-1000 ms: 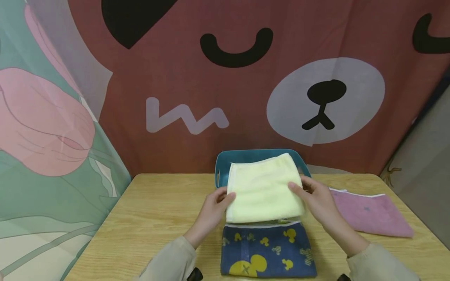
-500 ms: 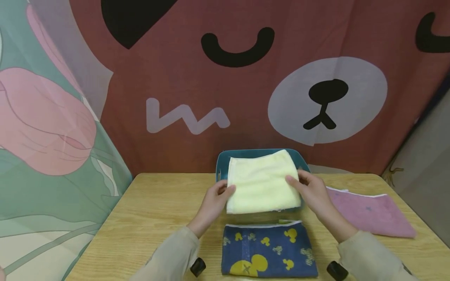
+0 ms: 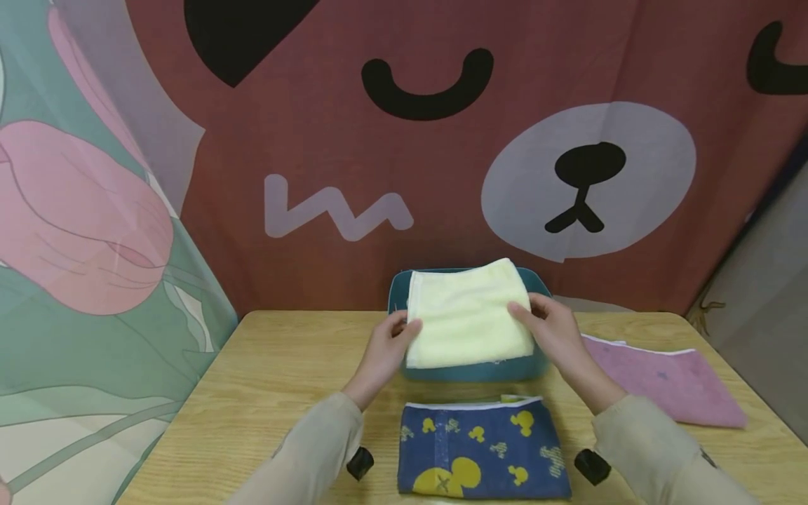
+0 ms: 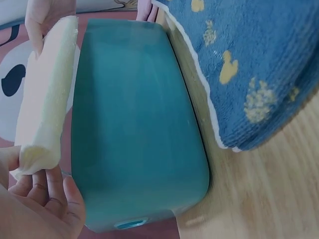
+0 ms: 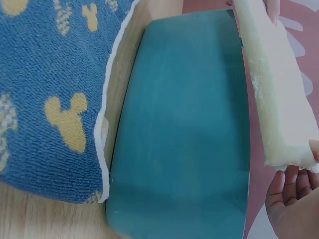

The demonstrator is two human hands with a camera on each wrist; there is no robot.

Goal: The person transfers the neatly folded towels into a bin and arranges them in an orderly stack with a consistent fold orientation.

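Observation:
A folded pale yellow towel (image 3: pixel 470 319) is held up between both hands over the teal plastic basket (image 3: pixel 476 372). My left hand (image 3: pixel 384 351) pinches its left edge, thumb on top and fingers beneath. At the opposite edge, my right hand (image 3: pixel 555 333) grips it the same way. Both wrist views show the towel (image 4: pixel 47 94) above the rim of the basket (image 5: pixel 182 124), apart from it. The towel hides most of the basket's inside in the head view.
A folded blue towel (image 3: pixel 482 449) with yellow mouse-head shapes lies on the wooden table (image 3: pixel 284 393) in front of the basket. To the right lies a folded pink towel (image 3: pixel 669 382). A printed bear curtain (image 3: pixel 315 140) hangs behind the table.
Both hands have carried the yellow towel forward, away from the blue towel and over the basket. More of the basket's front wall now shows. The blue and pink towels have stayed in place.

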